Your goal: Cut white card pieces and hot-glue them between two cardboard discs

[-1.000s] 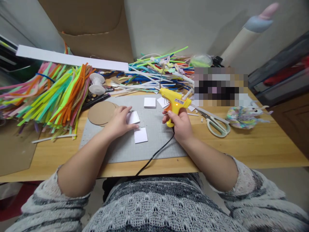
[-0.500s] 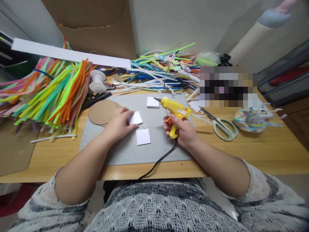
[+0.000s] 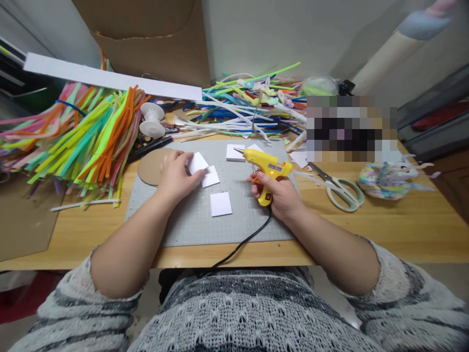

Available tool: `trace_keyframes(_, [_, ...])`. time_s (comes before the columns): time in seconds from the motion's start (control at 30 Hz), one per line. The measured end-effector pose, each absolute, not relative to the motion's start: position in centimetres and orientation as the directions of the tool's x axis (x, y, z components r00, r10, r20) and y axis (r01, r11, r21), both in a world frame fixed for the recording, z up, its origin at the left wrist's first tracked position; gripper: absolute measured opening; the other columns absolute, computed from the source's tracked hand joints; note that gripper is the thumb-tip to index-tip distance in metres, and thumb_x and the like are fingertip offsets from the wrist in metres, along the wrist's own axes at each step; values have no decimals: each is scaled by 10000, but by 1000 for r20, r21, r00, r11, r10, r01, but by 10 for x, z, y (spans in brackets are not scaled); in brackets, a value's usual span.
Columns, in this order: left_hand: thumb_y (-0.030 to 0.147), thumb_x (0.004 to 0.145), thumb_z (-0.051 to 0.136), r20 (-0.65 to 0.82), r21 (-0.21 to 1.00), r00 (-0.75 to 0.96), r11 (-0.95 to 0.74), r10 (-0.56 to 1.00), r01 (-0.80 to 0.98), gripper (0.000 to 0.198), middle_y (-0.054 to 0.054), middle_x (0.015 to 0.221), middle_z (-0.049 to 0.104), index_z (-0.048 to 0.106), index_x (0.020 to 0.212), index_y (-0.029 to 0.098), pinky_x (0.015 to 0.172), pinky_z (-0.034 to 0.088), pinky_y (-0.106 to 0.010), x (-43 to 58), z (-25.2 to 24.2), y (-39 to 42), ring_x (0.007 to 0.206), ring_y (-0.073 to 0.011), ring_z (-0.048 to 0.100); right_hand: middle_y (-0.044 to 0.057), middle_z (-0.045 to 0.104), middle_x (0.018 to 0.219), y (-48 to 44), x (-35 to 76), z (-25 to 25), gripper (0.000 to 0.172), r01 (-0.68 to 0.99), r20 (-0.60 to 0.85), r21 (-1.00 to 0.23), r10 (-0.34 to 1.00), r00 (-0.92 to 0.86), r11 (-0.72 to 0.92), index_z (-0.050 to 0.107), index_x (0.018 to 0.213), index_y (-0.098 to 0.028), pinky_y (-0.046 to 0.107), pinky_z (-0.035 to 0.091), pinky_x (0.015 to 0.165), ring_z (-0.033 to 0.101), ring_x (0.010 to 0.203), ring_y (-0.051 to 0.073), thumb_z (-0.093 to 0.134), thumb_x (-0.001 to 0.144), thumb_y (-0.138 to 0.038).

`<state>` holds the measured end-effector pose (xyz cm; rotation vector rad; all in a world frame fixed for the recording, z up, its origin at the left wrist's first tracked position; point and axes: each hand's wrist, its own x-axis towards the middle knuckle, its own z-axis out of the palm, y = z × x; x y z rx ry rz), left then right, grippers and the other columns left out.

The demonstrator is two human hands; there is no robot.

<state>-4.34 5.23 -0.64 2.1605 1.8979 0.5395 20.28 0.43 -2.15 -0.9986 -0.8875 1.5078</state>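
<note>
My left hand (image 3: 179,171) pinches a small white square card (image 3: 198,161) between thumb and fingers. A second white square (image 3: 211,177) lies just under its lower right corner. In my right hand (image 3: 280,193) is a yellow hot glue gun (image 3: 266,168), its nozzle pointing left and its black cord running down toward the table's front edge. Another white square (image 3: 221,204) lies flat on the grey cutting mat (image 3: 198,230), between the hands. Near the glue gun's nozzle is a small stack of white squares (image 3: 235,152). Round brown cardboard (image 3: 150,166) sits beside my left hand, partly covered by it.
Bundles of coloured pipe cleaners (image 3: 98,137) lie at the left, with a looser heap (image 3: 242,107) at the back. A spool (image 3: 152,120) stands near the mat. Scissors (image 3: 344,194) and a pastel woven piece (image 3: 384,181) lie on the right.
My left hand has lifted and tilted a white square up off the one beneath, shifting slightly left. My right hand holds the glue gun almost in place. The view has shifted slightly.
</note>
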Motion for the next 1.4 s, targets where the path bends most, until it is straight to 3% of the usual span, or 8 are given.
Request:
trace_keyframes(0.43, [435, 852, 520, 186, 390, 156, -218, 970, 894, 368, -92, 1227, 560, 622, 1130, 218, 984, 281, -451, -42, -15, 68, 1180, -292, 453, 16, 672, 782, 4, 201, -22, 257, -345, -131, -928, 990, -59, -144, 627, 826, -159, 206, 416, 462, 529, 514, 66, 728, 709, -366])
trace_keyframes(0.63, [503, 728, 655, 49, 331, 387, -380, 921, 863, 501, -99, 1099, 592, 635, 1130, 205, 926, 310, -473, -32, -3, 43, 1094, -318, 484, 13, 675, 822, 4, 202, -23, 291, -314, -126, -939, 990, -59, -138, 610, 890, -174, 206, 410, 481, 525, 546, 69, 730, 713, -371])
trace_keyframes(0.73, [466, 705, 683, 103, 436, 336, -346, 936, 831, 479, -100, 1094, 583, 652, 1100, 197, 946, 305, -476, -29, 1, 40, 1094, -319, 479, 23, 680, 867, 3, 203, -24, 302, -280, -107, -953, 993, -59, -119, 608, 907, -182, 215, 421, 499, 536, 573, 75, 731, 717, -381])
trace_keyframes(0.8, [463, 687, 702, 128, 676, 259, -275, 957, 683, 485, -89, 1112, 581, 656, 1091, 200, 943, 336, -438, -30, 5, 37, 1081, -294, 490, 25, 678, 877, 1, 203, -23, 303, -262, -69, -961, 995, -78, -88, 614, 904, -185, 223, 431, 514, 541, 581, 78, 737, 713, -386])
trace_keyframes(0.87, [483, 694, 699, 33, 941, 227, -107, 973, 320, 481, -73, 1092, 601, 661, 1084, 204, 890, 393, -369, -30, 9, 31, 1018, -245, 527, 19, 670, 848, -3, 203, -20, 309, -281, -17, -958, 992, -126, -52, 622, 884, -189, 230, 432, 513, 538, 578, 81, 736, 712, -420])
trace_keyframes(0.93, [479, 715, 697, -114, 985, 301, 148, 947, -93, 437, -52, 1017, 634, 676, 1058, 210, 807, 432, -295, -30, 11, 23, 926, -188, 560, 14, 656, 793, -8, 203, -17, 350, -322, 30, -946, 982, -185, -32, 628, 850, -196, 233, 414, 482, 520, 553, 84, 698, 722, -514])
trace_keyframes(1.0, [436, 714, 724, -189, 888, 406, 332, 894, -318, 388, -36, 950, 654, 693, 1028, 210, 759, 447, -245, -28, 12, 15, 862, -149, 572, 19, 649, 774, -14, 202, -15, 395, -335, 48, -942, 973, -227, -32, 634, 824, -204, 240, 411, 471, 519, 557, 93, 658, 727, -586])
trace_keyframes(1.4, [380, 695, 770, -198, 839, 540, 426, 818, -337, 454, -49, 1006, 688, 673, 1100, 200, 751, 461, -260, -18, 8, 4, 830, -151, 603, 18, 620, 708, -23, 204, -11, 385, -54, 113, -993, 953, -281, 102, 626, 730, -201, 290, 471, 638, 569, 664, 130, 583, 801, -577])
